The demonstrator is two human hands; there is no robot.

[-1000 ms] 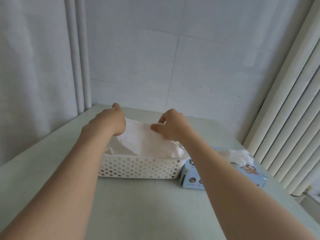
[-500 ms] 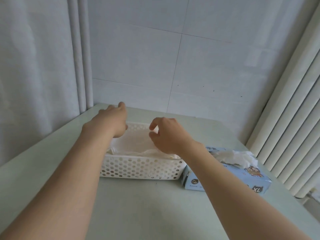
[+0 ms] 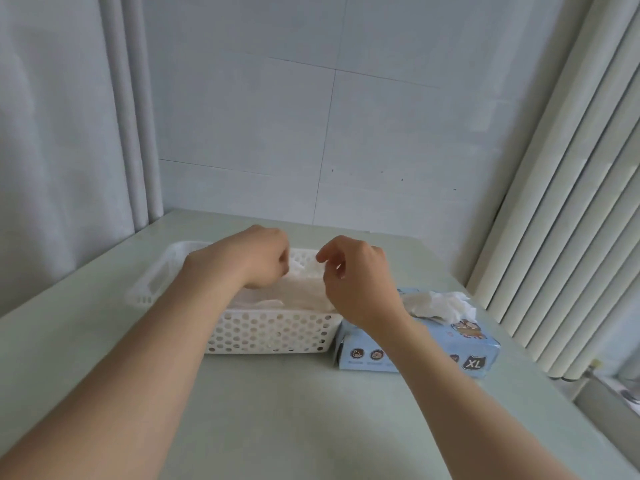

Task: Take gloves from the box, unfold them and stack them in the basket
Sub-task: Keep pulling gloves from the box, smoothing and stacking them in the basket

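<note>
Hands hover over the basket (image 3: pixel 270 336): right hand (image 3: pixel 358 275) loosely curled, empty; whether left hand (image 3: pixel 254 259) grips gloves (image 3: pixel 301 294) is unclear.

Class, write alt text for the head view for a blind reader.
A left hand and right hand hover over a white perforated basket of flat gloves on a pale table. A blue box to its right has crumpled gloves poking out.

Noted a pale green table top (image 3: pixel 294 410) from 4 to 8 o'clock, under soft even daylight. Logged a grey-white panelled wall (image 3: pixel 311 116) with thin seams at 12 o'clock and a white curtain (image 3: pixel 52 133) in folds at 9 to 10. Recorded cream vertical blinds (image 3: pixel 571 202) at 2 to 3 o'clock, a blurred sill (image 3: pixel 606 403) at 4.
</note>
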